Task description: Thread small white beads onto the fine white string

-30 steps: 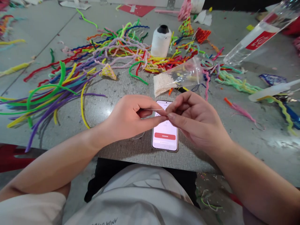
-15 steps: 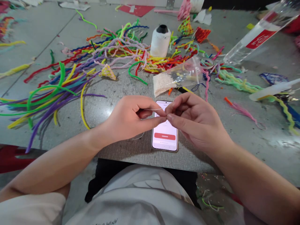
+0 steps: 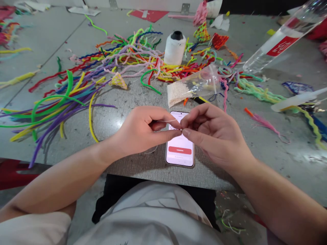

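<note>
Head camera looks down, close, over table (image 3: 107, 115) (forward-tilted).

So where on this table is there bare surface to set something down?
Bare table lies right of the right hand, below the pink strand; another patch sits between the yellow pipe cleaner and left hand. Around the thread spool and bead bag it is crowded.

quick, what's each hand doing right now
Left hand: closed, pinching a thin white thread between thumb and forefinger.
Right hand: closed, fingertips pinched on a tiny white bead at the thread's end, above the phone.
</note>
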Action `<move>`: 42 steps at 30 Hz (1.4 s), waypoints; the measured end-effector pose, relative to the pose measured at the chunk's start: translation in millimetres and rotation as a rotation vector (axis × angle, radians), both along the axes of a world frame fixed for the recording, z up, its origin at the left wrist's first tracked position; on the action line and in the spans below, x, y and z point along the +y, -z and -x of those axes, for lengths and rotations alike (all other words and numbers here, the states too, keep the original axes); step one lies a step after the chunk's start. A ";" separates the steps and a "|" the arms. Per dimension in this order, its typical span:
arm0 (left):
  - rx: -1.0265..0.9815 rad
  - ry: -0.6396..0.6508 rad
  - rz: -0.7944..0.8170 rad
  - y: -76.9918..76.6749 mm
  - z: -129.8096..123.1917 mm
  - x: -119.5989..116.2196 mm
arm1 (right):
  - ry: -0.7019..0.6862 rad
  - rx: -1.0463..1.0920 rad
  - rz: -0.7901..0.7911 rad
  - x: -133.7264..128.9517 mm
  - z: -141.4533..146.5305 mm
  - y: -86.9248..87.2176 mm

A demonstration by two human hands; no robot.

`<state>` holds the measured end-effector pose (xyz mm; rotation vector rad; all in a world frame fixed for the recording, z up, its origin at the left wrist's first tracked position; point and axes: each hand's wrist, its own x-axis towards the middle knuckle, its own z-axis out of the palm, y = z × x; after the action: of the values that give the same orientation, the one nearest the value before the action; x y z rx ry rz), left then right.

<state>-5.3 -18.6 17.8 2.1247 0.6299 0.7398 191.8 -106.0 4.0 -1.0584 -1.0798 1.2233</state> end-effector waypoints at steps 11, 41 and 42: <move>0.017 0.007 -0.100 3.2 0.9 1.2 | 0.027 0.010 0.046 -0.7 0.3 0.0; -0.028 -0.013 -0.251 15.9 -0.8 1.2 | 0.077 -0.068 0.109 3.7 -1.9 6.1; -0.033 -0.005 -0.256 15.9 -0.7 1.3 | 0.082 -0.067 0.107 3.5 -1.6 5.9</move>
<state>-4.6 -17.3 1.9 2.3384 0.5470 0.8963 193.4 -102.5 -1.8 -1.2208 -1.0211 1.1980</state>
